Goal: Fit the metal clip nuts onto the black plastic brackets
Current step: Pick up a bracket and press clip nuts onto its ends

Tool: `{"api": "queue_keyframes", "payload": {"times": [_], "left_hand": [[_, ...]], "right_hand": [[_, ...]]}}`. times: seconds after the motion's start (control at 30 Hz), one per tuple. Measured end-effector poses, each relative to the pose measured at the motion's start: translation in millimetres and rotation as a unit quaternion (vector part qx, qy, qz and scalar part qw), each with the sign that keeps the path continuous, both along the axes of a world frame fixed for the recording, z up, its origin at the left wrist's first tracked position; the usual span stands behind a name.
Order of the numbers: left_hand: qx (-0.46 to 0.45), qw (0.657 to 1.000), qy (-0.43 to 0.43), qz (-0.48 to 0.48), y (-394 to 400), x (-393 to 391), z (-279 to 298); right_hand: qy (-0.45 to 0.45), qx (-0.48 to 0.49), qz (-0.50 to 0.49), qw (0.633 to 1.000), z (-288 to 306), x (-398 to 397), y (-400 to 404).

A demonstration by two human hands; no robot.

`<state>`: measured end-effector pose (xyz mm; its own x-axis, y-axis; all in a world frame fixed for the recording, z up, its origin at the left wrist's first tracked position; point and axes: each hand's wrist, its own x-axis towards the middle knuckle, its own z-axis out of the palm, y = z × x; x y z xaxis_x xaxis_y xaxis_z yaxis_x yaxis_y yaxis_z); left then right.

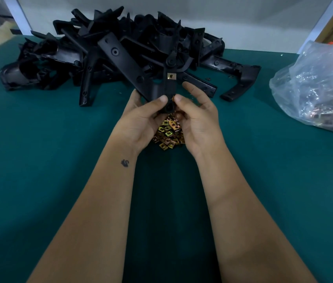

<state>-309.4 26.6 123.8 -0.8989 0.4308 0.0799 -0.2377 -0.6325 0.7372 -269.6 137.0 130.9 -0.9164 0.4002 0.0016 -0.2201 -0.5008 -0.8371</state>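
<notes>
Green table (39,160), bracket pile (104,52) at far edge. Both hands, left (141,119) and right (198,117), gripping one bracket (169,84) mid-table over loose nuts (168,133); one nut (171,76) already clipped on. Bag (321,82) far right.

I see both bare forearms reaching forward and converging, palms turned toward each other; my left hand (141,117) curls its fingers, thumb pressed forward at the tip; a small dark mark sits on that wrist. My right hand (197,117) mirrors it, thumb pinching inward, index finger lifted and extended.
</notes>
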Motion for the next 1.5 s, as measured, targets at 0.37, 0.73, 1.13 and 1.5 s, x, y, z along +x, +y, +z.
{"api": "queue_keyframes", "payload": {"times": [0.37,0.73,1.13,1.5], "left_hand": [[-0.049,0.998,0.040,-0.016,3,5,0],[0.006,0.999,-0.006,-0.051,0,2,0],[-0.013,0.998,-0.002,-0.061,1,2,-1],[-0.056,0.998,-0.008,-0.018,4,6,5]], "right_hand": [[-0.035,0.063,-0.028,0.997,-3,1,2],[0.017,-0.014,-0.039,0.999,0,2,-3],[0.039,-0.064,-0.016,0.997,-1,1,-3],[0.048,0.094,-0.051,0.993,-5,3,-9]]}}
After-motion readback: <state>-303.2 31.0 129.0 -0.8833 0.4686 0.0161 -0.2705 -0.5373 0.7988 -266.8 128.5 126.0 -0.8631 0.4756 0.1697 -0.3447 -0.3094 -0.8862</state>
